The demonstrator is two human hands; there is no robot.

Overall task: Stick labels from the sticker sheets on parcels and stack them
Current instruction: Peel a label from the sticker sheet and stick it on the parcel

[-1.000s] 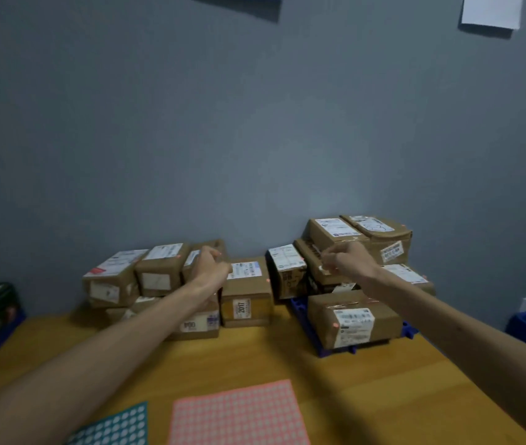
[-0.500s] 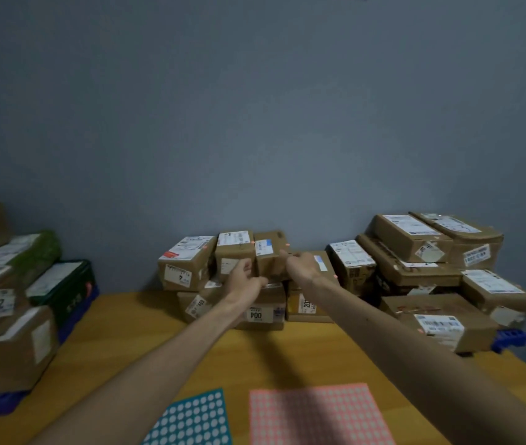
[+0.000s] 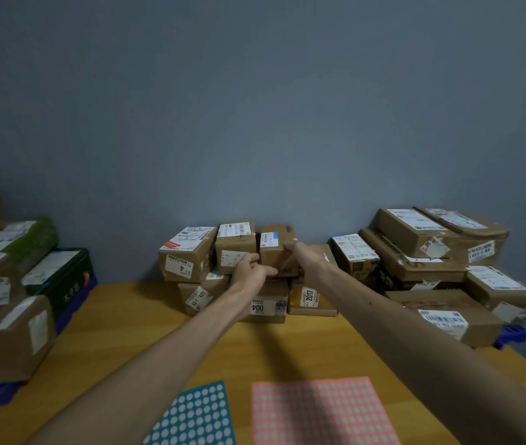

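Straight ahead at the full reach of both arms, against the grey wall [image 3: 255, 123], a small box [image 3: 275, 250] sits in the top row of the middle pile [image 3: 204, 297], and both hands are on it. The left hand [image 3: 250, 273] grips its lower left front edge, with the fingers curled into the narrow gap beside the neighbouring box [image 3: 234, 248] and the thumb lying along the bottom edge. The right hand [image 3: 302, 254] clasps the upper right corner, its fingers bent onto the top. The box is therefore pinned between the two hands, neither one nearer than the other. Its short end faces the person and its long axis runs away towards the wall, so I judge the next move is a straight pull back towards the body, clear of the neighbour it nearly touches. It is plain brown cardboard, matt and a little creased, with a white and blue paper label on top and what looks like a small orange dot near the right fingertips. Nearer the person, flat on the smooth yellow wooden worktop [image 3: 120, 335], lie two sticker sheets: a teal sheet [image 3: 196, 415] and a pink sheet [image 3: 319, 412], both gridded with pale round dots. More taped boxes are piled at the left [image 3: 1, 335] and right [image 3: 428, 248].
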